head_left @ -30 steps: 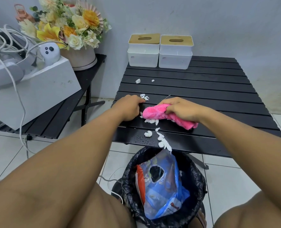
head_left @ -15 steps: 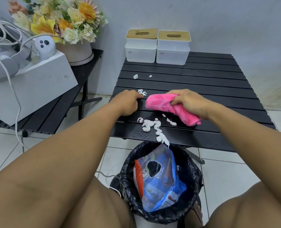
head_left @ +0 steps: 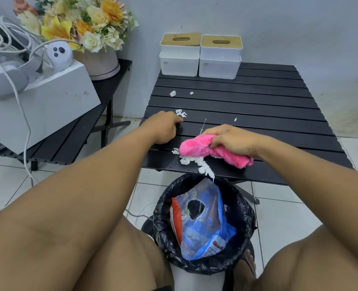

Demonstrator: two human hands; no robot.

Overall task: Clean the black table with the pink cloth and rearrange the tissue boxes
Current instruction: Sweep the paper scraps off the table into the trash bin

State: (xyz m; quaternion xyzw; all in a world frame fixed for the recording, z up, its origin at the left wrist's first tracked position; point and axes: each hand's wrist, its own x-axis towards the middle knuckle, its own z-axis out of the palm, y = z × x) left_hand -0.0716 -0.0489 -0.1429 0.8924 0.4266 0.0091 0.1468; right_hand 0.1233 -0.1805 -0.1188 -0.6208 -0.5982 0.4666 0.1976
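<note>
The black table (head_left: pixel 247 106) in front of me has smooth slats with a dull sheen, wet with water drops (head_left: pixel 178 163) at its near edge. The pink cloth (head_left: pixel 197 147) in my right hand (head_left: pixel 232 141) is fluffy plush. The far tissue boxes (head_left: pixel 179 64) look like smooth white plastic, their lids (head_left: pixel 181 39) matt pale wood. The bin liner (head_left: pixel 243 217) is crinkled glossy black plastic.

The right hand (head_left: pixel 234 141) grips the pink fluffy cloth (head_left: pixel 197 147) on the black slatted table (head_left: pixel 258 106), near its front edge. In front of the grip, white crumbled scraps (head_left: pixel 195 161) touch the cloth and trail over that edge, above the black-lined round bin (head_left: pixel 244 217) on the floor. The left hand (head_left: pixel 163 127) rests on the table left of the grip. Well behind the grip, the left white wooden-lidded tissue box (head_left: pixel 180 57) and the right white wooden-lidded tissue box (head_left: pixel 220 59) stand side by side at the back edge.
</note>
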